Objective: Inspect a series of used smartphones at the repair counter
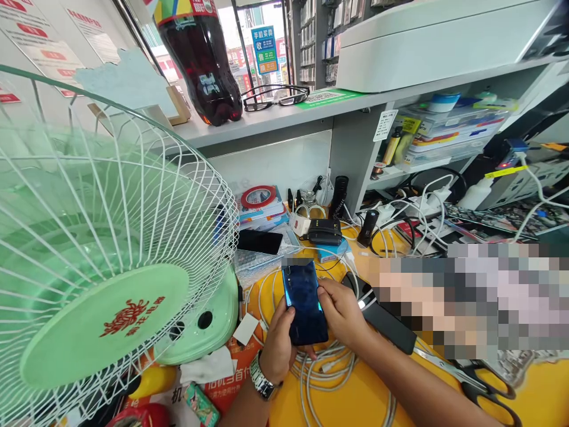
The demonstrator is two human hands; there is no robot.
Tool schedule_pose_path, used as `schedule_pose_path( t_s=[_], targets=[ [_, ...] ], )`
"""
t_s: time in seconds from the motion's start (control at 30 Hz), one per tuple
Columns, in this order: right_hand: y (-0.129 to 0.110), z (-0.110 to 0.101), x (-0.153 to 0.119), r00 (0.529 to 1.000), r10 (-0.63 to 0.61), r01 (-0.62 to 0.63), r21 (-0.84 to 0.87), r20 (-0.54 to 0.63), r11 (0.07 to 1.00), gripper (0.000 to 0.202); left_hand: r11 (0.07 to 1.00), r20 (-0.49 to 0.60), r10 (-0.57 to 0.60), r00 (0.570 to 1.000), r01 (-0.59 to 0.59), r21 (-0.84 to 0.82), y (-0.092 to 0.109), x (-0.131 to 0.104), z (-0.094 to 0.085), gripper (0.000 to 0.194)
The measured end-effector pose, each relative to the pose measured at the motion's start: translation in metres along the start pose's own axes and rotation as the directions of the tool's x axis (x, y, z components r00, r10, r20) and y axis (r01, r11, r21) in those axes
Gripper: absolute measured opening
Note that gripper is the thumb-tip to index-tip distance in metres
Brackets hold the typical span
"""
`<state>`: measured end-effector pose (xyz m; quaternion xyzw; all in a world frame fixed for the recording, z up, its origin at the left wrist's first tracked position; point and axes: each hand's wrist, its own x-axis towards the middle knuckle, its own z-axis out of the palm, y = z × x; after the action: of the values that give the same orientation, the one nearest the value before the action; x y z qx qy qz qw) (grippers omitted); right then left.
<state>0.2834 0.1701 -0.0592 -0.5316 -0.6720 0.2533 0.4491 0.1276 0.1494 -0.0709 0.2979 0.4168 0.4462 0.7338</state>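
A dark blue smartphone (306,305) is held between both hands over the yellow tabletop, its glossy back towards me. My left hand (278,335), with a metal watch on the wrist, grips its lower left edge. The fingers of my right hand (342,305) close on the right edge near the middle. Below the phone lies a loose coil of white cable (326,376). A second phone with a black screen (260,241) rests on bubble wrap behind it. Beside my right forearm lies a long black device (389,323), partly hidden.
A green fan (104,326) with a wire guard fills the left side. Black-handled scissors (480,379) lie at the right, near a blurred-out area. A cola bottle (202,68) and glasses (275,98) stand on the shelf above. Tangled cables (422,207) spread at the back right.
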Motion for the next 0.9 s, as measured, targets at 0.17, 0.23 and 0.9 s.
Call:
schedule_pose_path(
  t_s=[0.17, 0.23, 0.9],
  targets=[
    [0.0, -0.001, 0.0, 1.0, 0.007, -0.007, 0.002, 0.002, 1.0, 0.031, 0.999, 0.0, 0.013, 1.0, -0.013, 0.03, 0.0, 0.0, 0.0, 0.057],
    [0.0, -0.001, 0.0, 1.0, 0.009, -0.009, 0.002, 0.001, 1.0, 0.031, 0.998, -0.001, 0.033, 0.999, -0.033, 0.047, -0.001, 0.001, -0.001, 0.055],
    [0.005, 0.001, -0.001, 1.0, 0.023, -0.023, 0.031, 0.008, 0.999, 0.031, 0.996, 0.037, 0.088, 0.995, -0.088, -0.007, -0.008, 0.006, -0.007, 0.055]
  ],
)
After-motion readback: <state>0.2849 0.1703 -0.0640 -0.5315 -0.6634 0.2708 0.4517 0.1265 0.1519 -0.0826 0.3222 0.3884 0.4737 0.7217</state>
